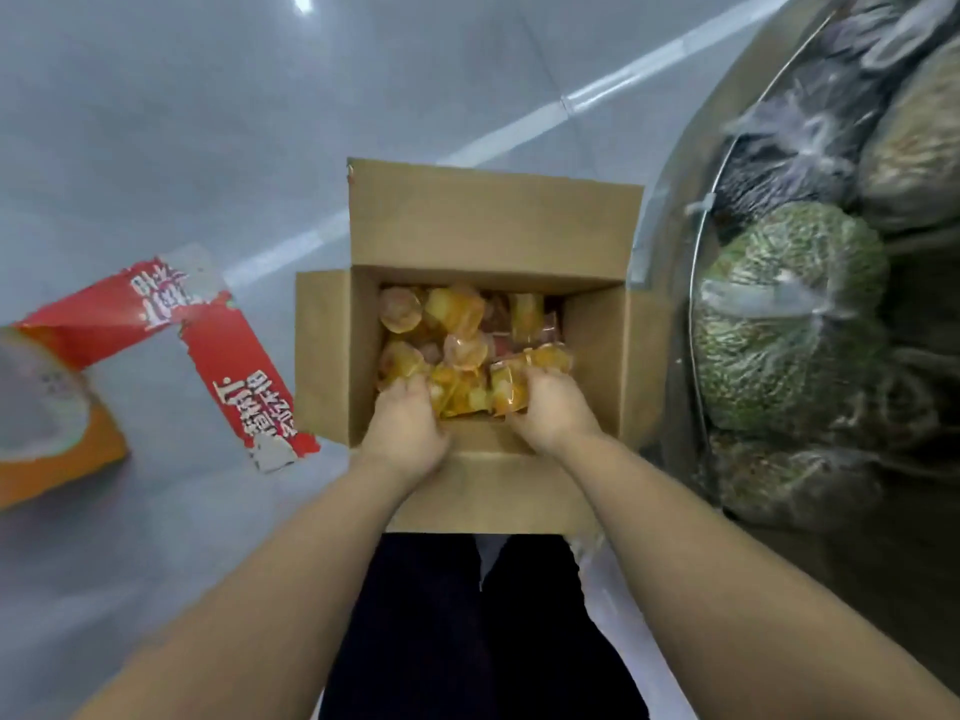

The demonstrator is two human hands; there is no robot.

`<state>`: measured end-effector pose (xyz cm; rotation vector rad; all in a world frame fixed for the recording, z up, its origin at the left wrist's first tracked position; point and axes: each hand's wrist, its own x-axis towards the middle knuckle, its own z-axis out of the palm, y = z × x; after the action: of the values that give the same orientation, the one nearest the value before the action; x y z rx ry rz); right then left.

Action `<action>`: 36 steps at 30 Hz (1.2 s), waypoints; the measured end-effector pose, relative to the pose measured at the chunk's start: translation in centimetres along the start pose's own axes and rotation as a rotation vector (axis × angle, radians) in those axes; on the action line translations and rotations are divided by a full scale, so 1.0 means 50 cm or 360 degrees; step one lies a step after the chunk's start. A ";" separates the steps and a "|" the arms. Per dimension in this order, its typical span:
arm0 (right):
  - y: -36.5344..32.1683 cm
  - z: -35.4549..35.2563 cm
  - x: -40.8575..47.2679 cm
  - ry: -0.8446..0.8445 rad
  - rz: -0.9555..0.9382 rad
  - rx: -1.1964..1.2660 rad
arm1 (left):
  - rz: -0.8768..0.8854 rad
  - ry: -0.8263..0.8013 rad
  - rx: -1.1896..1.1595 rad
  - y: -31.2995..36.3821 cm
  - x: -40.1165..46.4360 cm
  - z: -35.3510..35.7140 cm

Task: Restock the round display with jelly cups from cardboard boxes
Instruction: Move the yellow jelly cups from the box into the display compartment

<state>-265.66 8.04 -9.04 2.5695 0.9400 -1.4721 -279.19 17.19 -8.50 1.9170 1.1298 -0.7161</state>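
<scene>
Both hands, left hand and right hand, curl fingers around loose jelly cups in the cardboard box at frame centre; light, slippery, crushable, so scoop from beneath

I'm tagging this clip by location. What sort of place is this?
Probably a shop floor, likely a grocery aisle. An open cardboard box of jelly cups sits on a smooth grey floor, beside a curved display holding bagged goods.
</scene>
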 end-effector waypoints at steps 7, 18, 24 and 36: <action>0.025 0.058 0.124 0.0090 -0.0470 -0.0964 | -0.0187 0.0090 0.0160 -0.029 0.096 0.046; 0.063 0.050 0.090 0.0187 -0.0854 -0.0822 | -0.0031 0.0433 -0.0454 -0.012 0.052 0.022; 0.047 0.017 0.038 0.0353 -0.0206 0.0764 | 0.0077 0.0637 -0.0578 0.010 0.020 0.010; -0.150 -0.377 -0.509 -0.0291 -0.0340 0.3254 | 0.0703 0.0521 -0.1085 0.288 -0.411 -0.381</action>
<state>-264.34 7.79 23.46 2.5391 -1.1842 -3.8109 -274.02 19.65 22.45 1.6136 0.9216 0.2205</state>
